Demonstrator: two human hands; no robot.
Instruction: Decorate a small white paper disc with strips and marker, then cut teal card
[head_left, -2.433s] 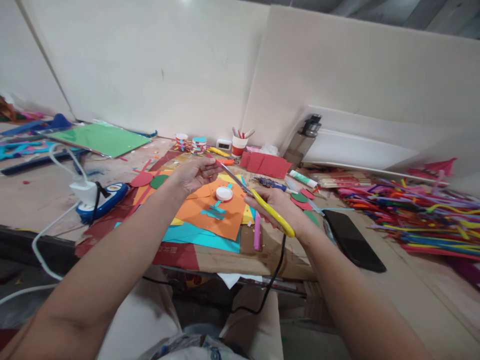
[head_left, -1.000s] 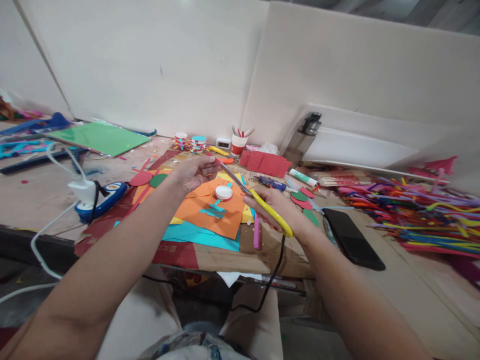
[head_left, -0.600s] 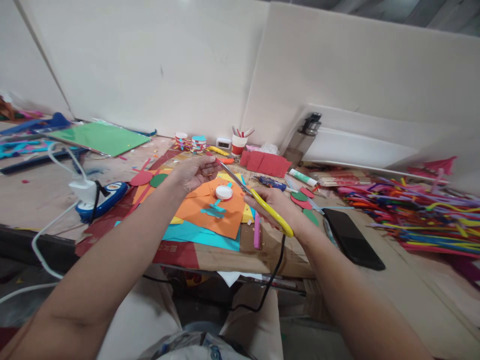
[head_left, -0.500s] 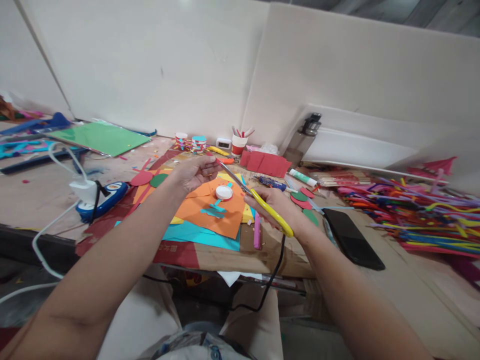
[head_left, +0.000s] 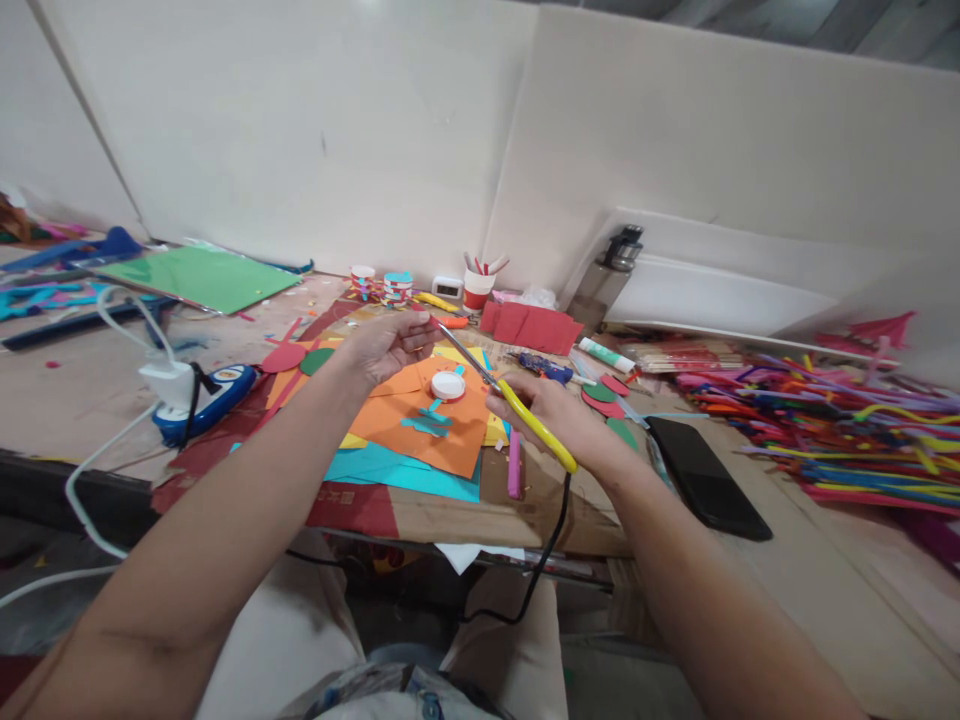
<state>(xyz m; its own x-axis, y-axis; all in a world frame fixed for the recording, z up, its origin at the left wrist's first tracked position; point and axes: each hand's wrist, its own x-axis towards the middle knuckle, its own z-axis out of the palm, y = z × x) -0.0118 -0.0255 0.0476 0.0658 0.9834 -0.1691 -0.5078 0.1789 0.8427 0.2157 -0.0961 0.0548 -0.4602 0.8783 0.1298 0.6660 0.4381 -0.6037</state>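
My right hand (head_left: 551, 415) grips yellow-handled scissors (head_left: 536, 425), whose long blades reach up and left to my left hand. Between thumb and fingertips, my left hand (head_left: 394, 345) pinches a small red piece of paper (head_left: 433, 320), mostly hidden by the fingers. The blade tips are right at this red piece; whether they touch it I cannot tell. Below the hands, a round white lid-like piece (head_left: 448, 386) with a red edge sits on orange paper (head_left: 420, 430), beside small turquoise paper cutouts (head_left: 429, 422). Turquoise sheets (head_left: 405, 475) lie underneath.
Right of the hands are a black phone (head_left: 705, 475), a pink stick (head_left: 514, 465), a glue gun (head_left: 544, 366) and a heap of colourful pipe cleaners (head_left: 847, 430). Behind stand red paper pieces (head_left: 531, 328) and a cup (head_left: 478, 290). A blue power strip (head_left: 206, 405) lies left.
The scissors' handle has shifted slightly left with my right hand. My left hand stays almost in place, still pinching the red paper.
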